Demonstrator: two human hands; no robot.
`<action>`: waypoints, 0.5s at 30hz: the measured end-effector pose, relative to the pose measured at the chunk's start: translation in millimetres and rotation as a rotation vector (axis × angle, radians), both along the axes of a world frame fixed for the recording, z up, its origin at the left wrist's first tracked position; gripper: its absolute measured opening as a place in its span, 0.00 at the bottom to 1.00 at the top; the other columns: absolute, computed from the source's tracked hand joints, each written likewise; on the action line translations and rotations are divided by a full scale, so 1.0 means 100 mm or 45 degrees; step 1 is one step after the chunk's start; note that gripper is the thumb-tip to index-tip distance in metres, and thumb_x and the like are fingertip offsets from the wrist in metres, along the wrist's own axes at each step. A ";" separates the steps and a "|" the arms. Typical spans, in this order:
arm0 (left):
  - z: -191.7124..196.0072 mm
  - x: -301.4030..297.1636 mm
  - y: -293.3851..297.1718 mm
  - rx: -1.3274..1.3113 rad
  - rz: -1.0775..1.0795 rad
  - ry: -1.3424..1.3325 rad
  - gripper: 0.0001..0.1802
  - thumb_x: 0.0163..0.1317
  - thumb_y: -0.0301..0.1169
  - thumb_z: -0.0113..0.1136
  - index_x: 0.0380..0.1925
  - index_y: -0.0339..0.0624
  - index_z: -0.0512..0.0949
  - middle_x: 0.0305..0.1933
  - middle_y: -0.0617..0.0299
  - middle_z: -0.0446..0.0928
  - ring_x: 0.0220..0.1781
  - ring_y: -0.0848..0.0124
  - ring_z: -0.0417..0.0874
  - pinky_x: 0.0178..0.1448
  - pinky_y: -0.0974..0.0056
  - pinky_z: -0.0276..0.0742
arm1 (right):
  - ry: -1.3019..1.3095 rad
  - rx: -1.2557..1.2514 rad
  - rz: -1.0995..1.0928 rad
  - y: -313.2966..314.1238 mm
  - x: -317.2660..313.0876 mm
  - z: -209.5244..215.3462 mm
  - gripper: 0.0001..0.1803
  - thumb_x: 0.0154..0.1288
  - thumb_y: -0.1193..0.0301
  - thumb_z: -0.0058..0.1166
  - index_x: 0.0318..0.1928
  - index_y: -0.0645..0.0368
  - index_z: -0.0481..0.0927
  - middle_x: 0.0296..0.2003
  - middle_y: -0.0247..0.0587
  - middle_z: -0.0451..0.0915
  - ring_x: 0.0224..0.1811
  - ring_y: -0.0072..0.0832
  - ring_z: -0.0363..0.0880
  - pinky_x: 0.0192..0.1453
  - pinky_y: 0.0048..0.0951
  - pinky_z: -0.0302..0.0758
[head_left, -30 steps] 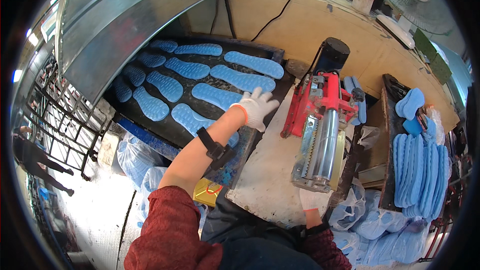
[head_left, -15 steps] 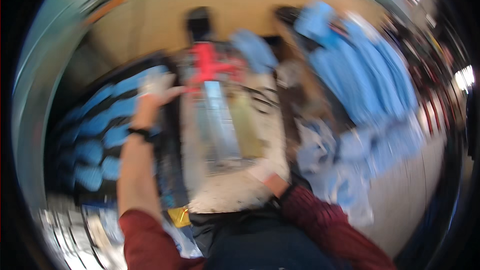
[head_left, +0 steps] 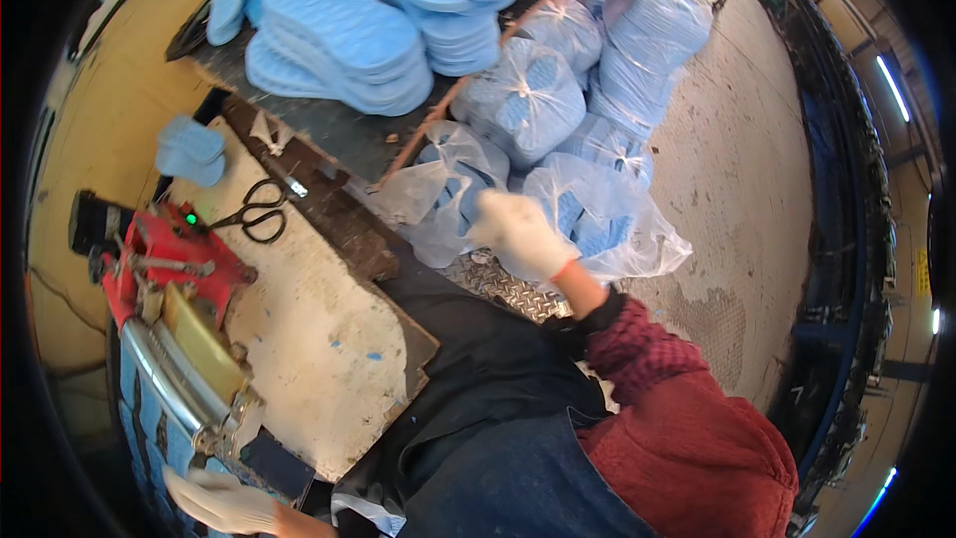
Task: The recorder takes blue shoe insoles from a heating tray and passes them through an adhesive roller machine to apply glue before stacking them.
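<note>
Right hand (head_left: 520, 234) in a white knitted cloth glove, matt; left hand (head_left: 221, 500) gloved alike, at the bench's near corner. Sleeve (head_left: 637, 354) a coarse dark-red woven cloth. Bags (head_left: 588, 214) are thin clear plastic, glossy and creased, over pale blue foam insoles. Stacked insoles (head_left: 339, 35) at the far edge are matt blue foam with a ribbed texture. Bench (head_left: 319, 339) top is rough, chipped and whitish. Machine (head_left: 169, 269) is red painted metal with a shiny steel roller. Scissors (head_left: 254, 211) have black handles. Floor (head_left: 737, 189) is rough concrete.
</note>
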State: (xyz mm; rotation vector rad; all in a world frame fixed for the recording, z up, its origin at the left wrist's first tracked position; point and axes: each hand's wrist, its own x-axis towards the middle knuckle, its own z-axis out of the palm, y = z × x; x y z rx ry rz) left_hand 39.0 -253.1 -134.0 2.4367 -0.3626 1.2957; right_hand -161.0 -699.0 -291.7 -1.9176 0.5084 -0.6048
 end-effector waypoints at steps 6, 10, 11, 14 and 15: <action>-0.32 -1.08 -0.89 -0.402 -0.356 0.393 0.26 0.79 0.43 0.40 0.40 0.31 0.80 0.18 0.65 0.71 0.14 0.78 0.66 0.17 0.71 0.61 | 1.608 -0.417 -0.024 -0.98 -2.06 -1.57 0.26 0.75 0.51 0.41 0.47 0.59 0.83 0.43 0.53 0.85 0.40 0.44 0.84 0.47 0.41 0.79; -0.33 -1.05 -1.10 -0.506 -0.539 0.487 0.25 0.78 0.42 0.42 0.39 0.30 0.80 0.18 0.63 0.71 0.16 0.75 0.68 0.17 0.71 0.61 | 1.496 0.150 -1.118 -1.01 -2.89 -2.17 0.27 0.75 0.50 0.38 0.61 0.54 0.76 0.51 0.55 0.82 0.52 0.47 0.82 0.56 0.42 0.77; -0.34 -1.02 -1.11 -0.493 -0.548 0.493 0.25 0.78 0.42 0.42 0.39 0.30 0.80 0.18 0.63 0.71 0.16 0.75 0.68 0.17 0.71 0.61 | 1.502 0.165 -1.122 -1.00 -2.98 -2.28 0.27 0.75 0.50 0.38 0.61 0.54 0.76 0.51 0.55 0.82 0.52 0.47 0.82 0.56 0.42 0.77; -0.44 -0.96 -1.14 -0.472 -0.587 0.567 0.26 0.76 0.46 0.44 0.41 0.29 0.79 0.17 0.61 0.72 0.15 0.72 0.69 0.19 0.70 0.63 | 1.936 -0.302 -0.445 -1.26 -2.98 -2.31 0.30 0.73 0.47 0.42 0.62 0.56 0.74 0.55 0.53 0.81 0.53 0.45 0.81 0.58 0.38 0.76; -0.47 -0.97 -1.11 -0.446 -0.576 0.562 0.26 0.76 0.46 0.44 0.41 0.29 0.79 0.17 0.61 0.72 0.15 0.72 0.69 0.19 0.70 0.63 | 1.655 0.000 -0.595 -1.18 -2.71 -2.19 0.32 0.70 0.45 0.46 0.62 0.56 0.74 0.53 0.54 0.82 0.53 0.46 0.82 0.58 0.38 0.76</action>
